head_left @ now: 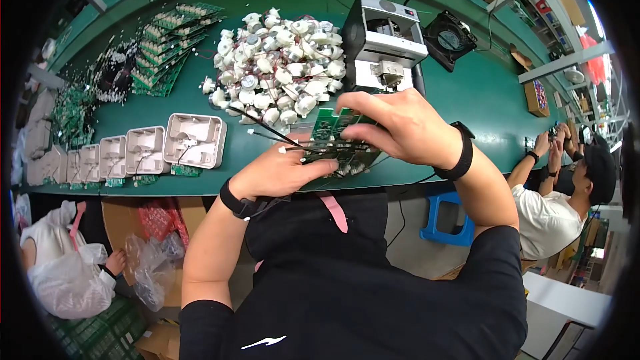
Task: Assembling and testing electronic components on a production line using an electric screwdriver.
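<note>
At the front of the bench, my left hand (283, 172) is closed around a bundle of green circuit boards (347, 160) with black wires trailing from it. My right hand (403, 127) reaches in from the right, thumb and fingers pinching the edge of an upright green circuit board (327, 122) just above that bundle. Black wires with small white connectors (263, 135) stick out to the left over my left hand. The boards overlap between my hands, so their lower parts are partly hidden.
Behind my hands lies a heap of white motor-like parts (280, 67). A black-and-silver machine (387, 43) and a black fan (451, 40) stand right of it. Beige plastic housings (195, 140) line the left front edge; stacked circuit boards (167, 53) lie behind. Another person (557, 207) works at right.
</note>
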Demonstrator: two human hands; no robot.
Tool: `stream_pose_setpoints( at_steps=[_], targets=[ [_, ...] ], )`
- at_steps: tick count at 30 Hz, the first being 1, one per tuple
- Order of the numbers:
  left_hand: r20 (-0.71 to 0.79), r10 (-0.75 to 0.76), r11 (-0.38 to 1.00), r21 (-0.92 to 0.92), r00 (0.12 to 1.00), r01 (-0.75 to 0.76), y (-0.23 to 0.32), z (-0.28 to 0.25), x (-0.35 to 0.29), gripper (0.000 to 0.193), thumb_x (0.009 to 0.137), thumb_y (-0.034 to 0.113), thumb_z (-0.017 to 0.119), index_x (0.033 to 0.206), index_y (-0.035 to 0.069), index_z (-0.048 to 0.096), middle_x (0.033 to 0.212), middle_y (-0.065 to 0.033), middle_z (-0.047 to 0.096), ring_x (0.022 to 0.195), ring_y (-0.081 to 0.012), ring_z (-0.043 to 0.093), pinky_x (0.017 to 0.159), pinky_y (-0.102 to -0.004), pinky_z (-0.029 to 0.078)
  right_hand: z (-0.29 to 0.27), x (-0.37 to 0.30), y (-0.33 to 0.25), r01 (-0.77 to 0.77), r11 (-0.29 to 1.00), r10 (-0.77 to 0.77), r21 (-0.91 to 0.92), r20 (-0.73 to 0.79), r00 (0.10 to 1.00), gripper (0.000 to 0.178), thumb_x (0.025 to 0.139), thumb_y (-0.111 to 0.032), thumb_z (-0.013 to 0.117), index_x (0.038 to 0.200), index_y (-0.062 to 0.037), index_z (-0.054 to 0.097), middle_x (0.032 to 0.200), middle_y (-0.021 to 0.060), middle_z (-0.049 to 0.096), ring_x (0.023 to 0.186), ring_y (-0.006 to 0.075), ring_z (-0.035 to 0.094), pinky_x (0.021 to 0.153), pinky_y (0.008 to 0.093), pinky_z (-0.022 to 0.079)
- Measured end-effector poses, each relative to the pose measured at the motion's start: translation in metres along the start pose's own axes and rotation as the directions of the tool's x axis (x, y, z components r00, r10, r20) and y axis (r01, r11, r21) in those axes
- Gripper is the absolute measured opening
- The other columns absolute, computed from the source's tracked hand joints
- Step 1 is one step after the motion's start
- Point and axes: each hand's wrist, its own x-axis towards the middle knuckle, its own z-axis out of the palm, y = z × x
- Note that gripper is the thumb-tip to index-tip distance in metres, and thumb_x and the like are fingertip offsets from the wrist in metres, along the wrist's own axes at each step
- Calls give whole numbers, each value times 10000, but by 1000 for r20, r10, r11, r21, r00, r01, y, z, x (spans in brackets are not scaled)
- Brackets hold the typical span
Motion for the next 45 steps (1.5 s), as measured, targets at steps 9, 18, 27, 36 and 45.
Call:
stream_pose_setpoints(
  at_steps=[9, 18, 27, 36, 45],
  targets=[
    [-313, 323, 903, 385, 893, -191, -87, 9, -13, 256, 859, 106, 768, 1097, 16, 737, 894, -121, 747, 785, -324, 699, 784, -384, 559, 53, -23, 15, 59, 987, -51, -151, 57, 997, 266, 872, -148, 770, 1063, -58, 609, 748, 64, 638, 632, 268, 650, 516, 384, 479],
    [-369, 334, 887, 435, 867, -156, -82, 17, -18, 172, 820, 74, 766, 987, 34, 762, 937, -100, 724, 892, -334, 675, 782, -404, 549, 51, -27, 6, 154, 974, -125, -167, 176, 976, 230, 888, -157, 744, 1027, -59, 591, 709, 47, 590, 599, 242, 630, 491, 381, 464],
    [-388, 281, 858, 512, 878, -48, -82, 21, -15, 121, 849, 141, 754, 933, 53, 762, 870, -111, 677, 864, -337, 661, 736, -429, 525, 65, -11, 40, 43, 984, -20, -174, 130, 991, 226, 929, -243, 715, 1020, -77, 593, 715, 87, 616, 614, 298, 638, 514, 410, 481],
    [-405, 78, 861, 488, 911, 144, -69, 20, -8, 246, 846, 208, 789, 868, -26, 714, 840, -167, 663, 790, -356, 649, 704, -429, 508, 72, 8, 63, 39, 997, -26, -70, 172, 985, 284, 935, -309, 715, 1052, -76, 601, 729, 131, 667, 657, 365, 660, 551, 451, 505],
    [-256, 246, 778, 628, 935, -33, -52, 4, -10, 271, 927, 252, 692, 958, -17, 688, 1006, -206, 696, 944, -402, 656, 820, -457, 530, 51, 23, 49, -196, 972, 167, 131, 204, 965, 369, 915, -289, 755, 1183, -63, 642, 783, 151, 694, 696, 387, 661, 604, 433, 503]
  ],
)
